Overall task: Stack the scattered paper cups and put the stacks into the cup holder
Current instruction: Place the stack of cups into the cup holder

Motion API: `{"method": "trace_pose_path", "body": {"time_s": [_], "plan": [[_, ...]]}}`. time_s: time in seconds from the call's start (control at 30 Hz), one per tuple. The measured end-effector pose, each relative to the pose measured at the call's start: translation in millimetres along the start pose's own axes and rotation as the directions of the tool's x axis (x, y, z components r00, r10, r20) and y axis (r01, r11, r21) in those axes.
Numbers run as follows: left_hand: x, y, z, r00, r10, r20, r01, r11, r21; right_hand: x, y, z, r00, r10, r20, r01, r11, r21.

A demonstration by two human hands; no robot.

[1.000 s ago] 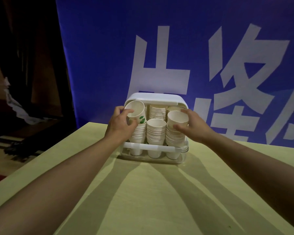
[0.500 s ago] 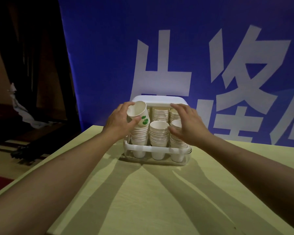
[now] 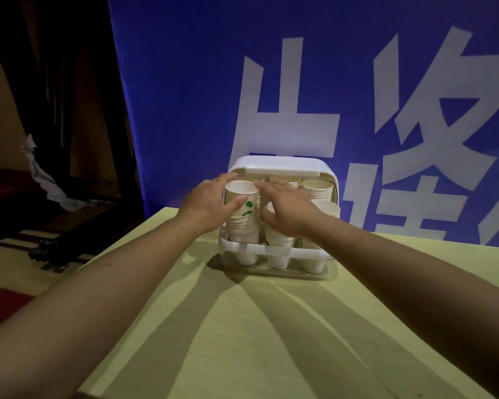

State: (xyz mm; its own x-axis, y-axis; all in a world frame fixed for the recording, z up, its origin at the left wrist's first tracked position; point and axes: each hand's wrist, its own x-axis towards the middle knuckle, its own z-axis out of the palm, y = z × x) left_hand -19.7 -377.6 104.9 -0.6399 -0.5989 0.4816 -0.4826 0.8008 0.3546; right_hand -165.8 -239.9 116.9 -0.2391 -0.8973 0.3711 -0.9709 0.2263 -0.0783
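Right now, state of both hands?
Left hand: grips the top cup of the front-left stack.
Right hand: open, fingers reaching over the middle stack, holding nothing visible.

Place: event or exhibition booth, likely
Backdrop: big blue fabric banner (image 3: 185, 96) with white Chinese characters
Furniture: pale yellow-green table (image 3: 242, 341)
Side: dark hanging curtain (image 3: 55, 82), dim

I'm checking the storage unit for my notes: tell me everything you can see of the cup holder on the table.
The cup holder is a white plastic box with rounded corners and a clear base tray, standing upright at the far edge of the yellow table, before the blue banner. A white bar crosses its open front. It holds stacks of paper cups in front and back rows. The left hand grips the front left stack; the right hand reaches over the middle one.
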Motion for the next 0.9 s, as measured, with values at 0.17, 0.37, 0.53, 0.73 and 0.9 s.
{"method": "trace_pose_path", "body": {"time_s": [0.17, 0.37, 0.53, 0.73, 0.9], "plan": [[-18, -7, 21, 0.987, 0.065, 0.147, -0.078, 0.993, 0.085, -1, 5, 10, 0.989, -0.042, 0.143, 0.07, 0.979, -0.192], [-27, -7, 40, 0.98, 0.026, 0.195, -0.031, 0.999, 0.022, -3, 8, 19, 0.971, -0.04, 0.237, 0.112, 0.947, -0.3], [-20, -9, 34, 0.983, 0.086, 0.164, -0.09, 0.996, 0.018, -2, 14, 9, 0.988, -0.029, 0.155, 0.055, 0.985, -0.166], [-8, 2, 29, 0.997, -0.066, 0.03, 0.072, 0.955, -0.289, -15, 55, -14, 0.928, 0.186, -0.324, -0.154, 0.981, 0.12], [8, -5, 35, 0.975, -0.171, 0.139, 0.218, 0.843, -0.492, -27, 89, -12, 0.876, 0.422, -0.231, -0.357, 0.892, 0.276]]}}
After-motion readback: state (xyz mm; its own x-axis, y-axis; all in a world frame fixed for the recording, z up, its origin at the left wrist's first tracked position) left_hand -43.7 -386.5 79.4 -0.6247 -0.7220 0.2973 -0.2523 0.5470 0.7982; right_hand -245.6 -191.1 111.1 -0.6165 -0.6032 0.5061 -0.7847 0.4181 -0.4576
